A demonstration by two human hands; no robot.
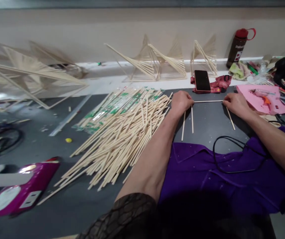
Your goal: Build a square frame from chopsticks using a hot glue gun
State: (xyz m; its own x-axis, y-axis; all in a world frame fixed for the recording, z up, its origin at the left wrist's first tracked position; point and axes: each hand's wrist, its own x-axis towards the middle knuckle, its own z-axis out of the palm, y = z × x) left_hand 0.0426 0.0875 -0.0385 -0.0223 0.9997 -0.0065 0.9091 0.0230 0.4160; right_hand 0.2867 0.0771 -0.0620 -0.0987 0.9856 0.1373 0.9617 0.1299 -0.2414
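My left hand (181, 102) rests on the grey table with its fingers curled, pinching the left end of a thin wooden stick (208, 101) that lies crosswise. My right hand (235, 103) pinches the other end of the same stick. Two more sticks (188, 122) run down from under my left hand, and one stick (230, 119) slants down from under my right hand. A large heap of loose wooden sticks (122, 136) lies just left of my left forearm. Some green-printed wrappers (107, 111) lie at the heap's far side.
Finished stick frames (157, 63) stand along the back ledge, a bigger one (30, 74) at the left. A phone (202, 80) leans on red cloth, with a dark bottle (237, 46) behind it. A pink sheet (261, 99) lies at right, purple cloth (219, 179) with a black cable in front, and a magenta case (25, 187) at left.
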